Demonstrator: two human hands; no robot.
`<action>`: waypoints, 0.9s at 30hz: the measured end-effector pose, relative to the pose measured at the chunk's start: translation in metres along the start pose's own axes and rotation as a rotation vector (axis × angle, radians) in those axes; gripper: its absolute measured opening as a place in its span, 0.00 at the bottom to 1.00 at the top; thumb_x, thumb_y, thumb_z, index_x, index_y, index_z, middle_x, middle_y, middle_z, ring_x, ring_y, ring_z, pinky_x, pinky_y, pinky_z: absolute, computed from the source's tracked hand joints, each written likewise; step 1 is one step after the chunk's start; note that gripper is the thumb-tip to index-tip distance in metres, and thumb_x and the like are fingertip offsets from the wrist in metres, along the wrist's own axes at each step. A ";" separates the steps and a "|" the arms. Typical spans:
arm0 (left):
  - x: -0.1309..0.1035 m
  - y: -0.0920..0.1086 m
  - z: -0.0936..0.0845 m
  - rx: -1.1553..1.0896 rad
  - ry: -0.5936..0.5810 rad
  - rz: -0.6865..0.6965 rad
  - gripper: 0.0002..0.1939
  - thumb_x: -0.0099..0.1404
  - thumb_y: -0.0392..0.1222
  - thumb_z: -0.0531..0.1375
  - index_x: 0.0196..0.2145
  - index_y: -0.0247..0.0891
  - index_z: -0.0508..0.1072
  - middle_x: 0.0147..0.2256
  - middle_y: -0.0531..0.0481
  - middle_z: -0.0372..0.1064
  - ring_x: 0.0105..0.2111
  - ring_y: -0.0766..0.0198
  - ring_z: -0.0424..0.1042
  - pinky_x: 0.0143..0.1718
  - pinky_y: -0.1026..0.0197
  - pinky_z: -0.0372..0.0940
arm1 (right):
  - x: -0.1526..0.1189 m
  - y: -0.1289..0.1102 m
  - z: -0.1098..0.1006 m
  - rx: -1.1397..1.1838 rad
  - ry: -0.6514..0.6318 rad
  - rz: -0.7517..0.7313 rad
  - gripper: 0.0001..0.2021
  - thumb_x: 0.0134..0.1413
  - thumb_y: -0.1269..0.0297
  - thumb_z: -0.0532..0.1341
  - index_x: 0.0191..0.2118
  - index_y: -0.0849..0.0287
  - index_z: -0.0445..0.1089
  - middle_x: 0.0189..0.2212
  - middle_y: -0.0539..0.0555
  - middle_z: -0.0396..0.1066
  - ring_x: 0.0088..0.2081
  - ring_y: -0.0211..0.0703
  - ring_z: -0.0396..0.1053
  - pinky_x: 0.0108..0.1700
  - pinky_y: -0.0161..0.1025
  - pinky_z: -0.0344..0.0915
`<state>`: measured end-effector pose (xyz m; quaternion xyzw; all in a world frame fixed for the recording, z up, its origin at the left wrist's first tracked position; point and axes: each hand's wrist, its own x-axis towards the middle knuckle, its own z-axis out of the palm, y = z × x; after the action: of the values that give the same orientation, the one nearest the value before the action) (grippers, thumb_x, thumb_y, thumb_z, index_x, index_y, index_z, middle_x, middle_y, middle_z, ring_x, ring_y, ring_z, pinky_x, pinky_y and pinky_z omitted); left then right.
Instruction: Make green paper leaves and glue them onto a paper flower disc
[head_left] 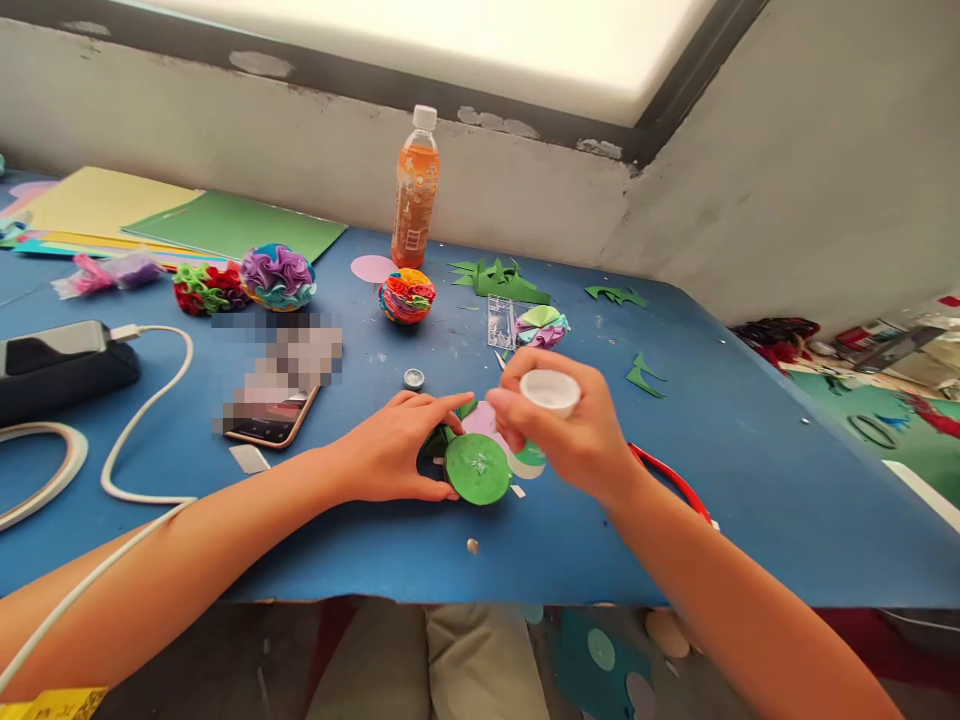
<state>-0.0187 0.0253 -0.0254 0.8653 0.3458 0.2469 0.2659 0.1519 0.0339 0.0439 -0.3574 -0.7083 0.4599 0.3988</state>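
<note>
My left hand (pixel 409 445) is closed round the far-left edge of a green round disc (pixel 478 468), thumb at its near side and index finger at its far side. A whitish, shiny smear marks the middle of the disc. My right hand (pixel 566 420) is wrapped round a small white container (pixel 550 390), its round white end facing up; the lower part is mostly hidden by my fingers. It is held just up and to the right of the disc. Partly behind the disc lie a pink paper circle (pixel 484 420) and some dark green pieces.
Ruffled paper balls, one orange-red (pixel 407 296) and one purple-blue (pixel 279 277), stand farther back. A drink bottle (pixel 416 190) stands by the wall. A phone (pixel 281 400), white cable (pixel 120 430), green scraps (pixel 502 280) and red-handled tool (pixel 675 480) lie around.
</note>
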 end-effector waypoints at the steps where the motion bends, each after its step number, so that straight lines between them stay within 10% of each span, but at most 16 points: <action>1: 0.000 0.000 0.000 -0.008 -0.006 -0.001 0.34 0.53 0.46 0.63 0.55 0.39 0.56 0.46 0.48 0.68 0.47 0.55 0.64 0.52 0.53 0.55 | 0.000 0.001 0.003 0.132 0.004 -0.025 0.11 0.48 0.63 0.61 0.23 0.57 0.58 0.11 0.41 0.58 0.13 0.30 0.53 0.17 0.31 0.51; 10: -0.002 -0.008 0.004 0.023 0.017 0.005 0.46 0.51 0.51 0.64 0.61 0.36 0.47 0.51 0.42 0.65 0.51 0.52 0.61 0.54 0.51 0.53 | -0.018 0.038 0.012 0.218 0.031 -0.162 0.11 0.47 0.65 0.60 0.21 0.56 0.58 0.12 0.43 0.59 0.14 0.33 0.55 0.17 0.33 0.53; 27: 0.000 -0.004 0.003 0.009 -0.029 0.006 0.42 0.53 0.46 0.62 0.61 0.40 0.48 0.48 0.48 0.69 0.52 0.53 0.62 0.55 0.51 0.51 | -0.011 0.038 0.013 0.170 0.103 -0.244 0.09 0.47 0.66 0.59 0.22 0.55 0.57 0.12 0.43 0.59 0.14 0.33 0.56 0.18 0.34 0.55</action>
<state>-0.0186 0.0267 -0.0300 0.8710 0.3405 0.2335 0.2663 0.1503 0.0316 0.0024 -0.2569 -0.6834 0.4474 0.5166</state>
